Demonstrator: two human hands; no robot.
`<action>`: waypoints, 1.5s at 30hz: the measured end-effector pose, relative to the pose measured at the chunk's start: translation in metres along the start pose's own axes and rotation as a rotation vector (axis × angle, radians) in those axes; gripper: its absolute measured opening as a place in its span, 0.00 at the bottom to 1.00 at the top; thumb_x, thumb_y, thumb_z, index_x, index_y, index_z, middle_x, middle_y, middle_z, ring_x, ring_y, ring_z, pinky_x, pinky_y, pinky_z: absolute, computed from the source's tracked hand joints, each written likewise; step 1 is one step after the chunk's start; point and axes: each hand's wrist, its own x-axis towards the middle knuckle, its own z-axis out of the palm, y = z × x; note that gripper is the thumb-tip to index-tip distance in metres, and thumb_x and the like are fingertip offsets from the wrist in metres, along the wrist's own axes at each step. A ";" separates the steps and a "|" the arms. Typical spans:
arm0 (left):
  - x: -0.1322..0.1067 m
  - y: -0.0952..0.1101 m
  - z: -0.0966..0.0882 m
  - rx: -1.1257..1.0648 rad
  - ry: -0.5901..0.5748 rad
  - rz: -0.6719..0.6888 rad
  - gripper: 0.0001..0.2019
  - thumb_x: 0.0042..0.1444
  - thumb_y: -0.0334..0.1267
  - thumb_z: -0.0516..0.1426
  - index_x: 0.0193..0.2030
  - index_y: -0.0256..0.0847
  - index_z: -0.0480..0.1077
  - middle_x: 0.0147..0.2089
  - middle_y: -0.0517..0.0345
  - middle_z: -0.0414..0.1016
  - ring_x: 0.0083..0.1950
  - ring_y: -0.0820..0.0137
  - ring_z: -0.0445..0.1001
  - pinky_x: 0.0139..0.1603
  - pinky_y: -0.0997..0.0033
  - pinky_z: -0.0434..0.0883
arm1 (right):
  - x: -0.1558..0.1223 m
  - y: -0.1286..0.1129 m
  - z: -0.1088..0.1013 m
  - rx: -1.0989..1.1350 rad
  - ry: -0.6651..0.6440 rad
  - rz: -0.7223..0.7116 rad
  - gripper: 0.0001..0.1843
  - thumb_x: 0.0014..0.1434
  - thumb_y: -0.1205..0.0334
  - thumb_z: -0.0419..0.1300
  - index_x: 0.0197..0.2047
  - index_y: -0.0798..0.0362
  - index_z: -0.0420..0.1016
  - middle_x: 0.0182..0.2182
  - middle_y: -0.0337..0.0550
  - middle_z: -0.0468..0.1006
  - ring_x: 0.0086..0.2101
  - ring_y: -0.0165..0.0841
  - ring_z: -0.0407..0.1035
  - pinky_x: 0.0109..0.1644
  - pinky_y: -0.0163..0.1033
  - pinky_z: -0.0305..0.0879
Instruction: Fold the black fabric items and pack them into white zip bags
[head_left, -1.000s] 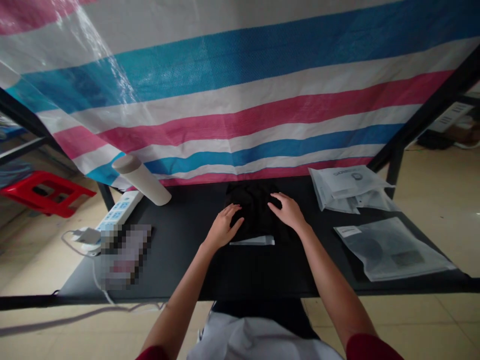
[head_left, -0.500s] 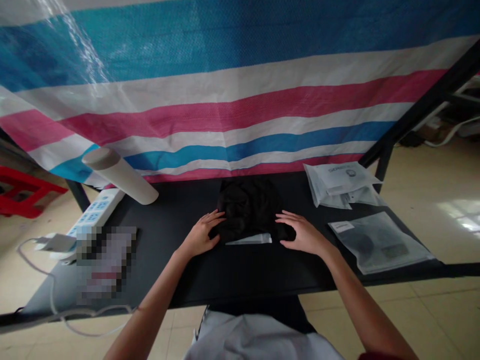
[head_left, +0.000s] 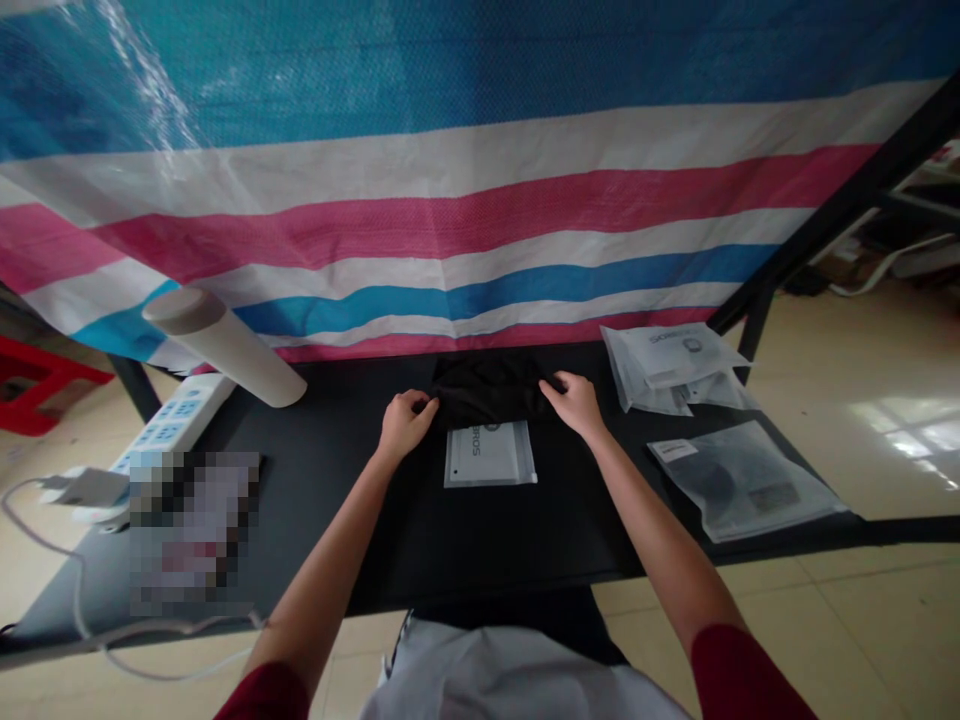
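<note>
A folded black cloth garment [head_left: 487, 390] lies at the far middle of the black table [head_left: 420, 540]. My left hand [head_left: 405, 425] pinches its left edge, and my right hand [head_left: 574, 405] grips its right edge. Just in front of the cloth, between my hands, lies a flat clear plastic packet [head_left: 490, 453] with a white printed label. Neither hand touches the packet. The part of the garment under my fingers is hidden.
Two more plastic packets [head_left: 667, 370] [head_left: 742, 480] lie at the table's right. At the left stand a cream tube [head_left: 221, 345], a white power strip [head_left: 172, 425] and a pixelated object [head_left: 191, 530]. A striped tarpaulin [head_left: 450, 230] hangs behind.
The black cloth has been drawn toward the far side, and its near part no longer covers the plastic packet. Both hands have moved farther out and now pinch the cloth's edges.
</note>
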 end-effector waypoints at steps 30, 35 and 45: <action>0.018 -0.009 0.017 -0.512 -0.083 0.125 0.15 0.47 0.36 0.59 0.42 0.34 0.72 0.42 0.50 0.77 0.48 0.57 0.76 0.52 0.57 0.73 | 0.019 0.038 0.036 0.343 -0.219 0.230 0.40 0.45 0.73 0.63 0.63 0.59 0.66 0.43 0.52 0.82 0.40 0.40 0.77 0.48 0.46 0.72; 0.018 -0.011 0.022 -0.543 -0.003 0.203 0.31 0.44 0.35 0.60 0.58 0.32 0.65 0.55 0.44 0.73 0.58 0.56 0.72 0.63 0.55 0.66 | 0.016 0.033 0.035 0.404 -0.183 0.185 0.51 0.44 0.71 0.65 0.70 0.57 0.52 0.46 0.50 0.81 0.46 0.40 0.76 0.57 0.49 0.68; 0.013 -0.010 0.015 -0.686 -0.032 0.035 0.13 0.41 0.34 0.58 0.36 0.35 0.76 0.34 0.54 0.78 0.38 0.64 0.77 0.44 0.64 0.74 | 0.016 0.029 0.031 0.605 -0.139 0.155 0.21 0.42 0.69 0.55 0.41 0.55 0.79 0.36 0.45 0.83 0.39 0.40 0.77 0.46 0.45 0.71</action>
